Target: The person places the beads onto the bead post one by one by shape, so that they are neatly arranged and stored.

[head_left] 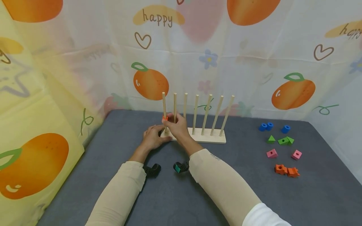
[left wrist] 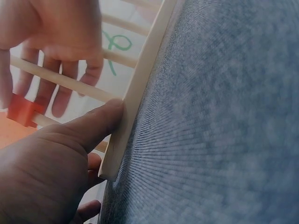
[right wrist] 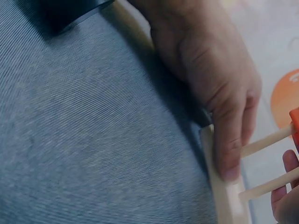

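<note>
A wooden peg rack point(head_left: 215, 138) with several upright pegs stands toward the back of the table. My left hand point(head_left: 152, 137) grips the left end of its base; in the left wrist view the thumb point(left wrist: 100, 119) lies along the base's edge. On the leftmost peg, partway down, sits an orange block point(head_left: 165, 118) with the peg running through it. My right hand point(head_left: 178, 127) pinches this block point(left wrist: 21, 111) between thumb and fingers, its other fingers behind the second peg. The right wrist view catches only part of the right hand point(right wrist: 287, 205), at the right edge.
To the right on the grey table point(head_left: 240, 194) lie blue cylinders point(head_left: 285, 129), green triangular pieces point(head_left: 271, 139), pink blocks point(head_left: 272, 153) and orange pieces point(head_left: 281, 169). A printed curtain point(head_left: 186, 62) hangs right behind the table.
</note>
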